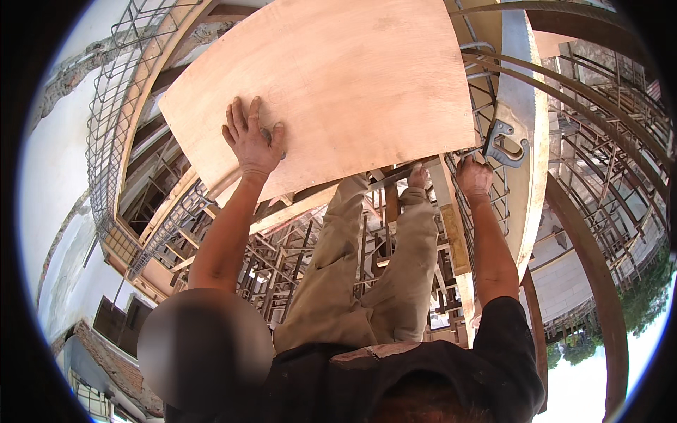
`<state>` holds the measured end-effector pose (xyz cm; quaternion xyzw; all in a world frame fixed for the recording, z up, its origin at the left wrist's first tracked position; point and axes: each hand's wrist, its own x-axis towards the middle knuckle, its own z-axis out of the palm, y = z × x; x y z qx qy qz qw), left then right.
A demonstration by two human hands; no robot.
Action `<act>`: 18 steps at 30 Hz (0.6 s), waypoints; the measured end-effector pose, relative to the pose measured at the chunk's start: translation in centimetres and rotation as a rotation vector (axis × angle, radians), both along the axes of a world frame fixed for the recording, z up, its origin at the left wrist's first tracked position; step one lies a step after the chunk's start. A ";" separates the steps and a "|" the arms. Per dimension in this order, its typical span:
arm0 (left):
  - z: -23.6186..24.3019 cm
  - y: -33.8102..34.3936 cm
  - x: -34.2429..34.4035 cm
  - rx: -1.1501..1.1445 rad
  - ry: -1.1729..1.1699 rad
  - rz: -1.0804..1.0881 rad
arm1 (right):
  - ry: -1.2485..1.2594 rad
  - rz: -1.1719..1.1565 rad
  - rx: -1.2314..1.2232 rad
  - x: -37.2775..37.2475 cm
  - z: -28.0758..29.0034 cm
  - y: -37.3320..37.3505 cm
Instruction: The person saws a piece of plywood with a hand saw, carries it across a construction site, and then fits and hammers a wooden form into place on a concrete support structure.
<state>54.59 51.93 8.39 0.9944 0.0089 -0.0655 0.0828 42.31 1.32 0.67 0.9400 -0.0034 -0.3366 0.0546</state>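
Note:
My left hand (254,143) rests on a large reddish plywood sheet (352,77), its fingers spread on the face near the left edge. Beneath that palm a small dark object shows partly; its kind is hidden. My right hand (474,178) is closed at the steel bars just beyond the sheet's lower right corner. What its curled fingers hold, if anything, cannot be made out. Close to the right hand, a handsaw (505,144) with a grey handle stands against the formwork, apart from the fingers.
Below my legs (370,282) are wooden beams and a dense framework of props, with open gaps between. A wire-tied rebar cage (116,113) runs along the left. Curved formwork (530,190) and long bent bars (578,88) are on the right. A white wall (63,155) stands far left.

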 end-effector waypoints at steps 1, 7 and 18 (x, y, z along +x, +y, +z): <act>-0.1 0.0 -0.1 -0.011 0.000 -0.019 | 0.000 -0.019 -0.011 -0.2 0.1 0.0; -0.6 0.3 0.2 0.007 -0.015 -0.041 | 0.031 -0.048 -0.035 0.1 0.3 0.2; -0.4 0.4 0.2 0.049 -0.047 -0.100 | -0.025 -0.060 0.009 -0.1 1.2 1.3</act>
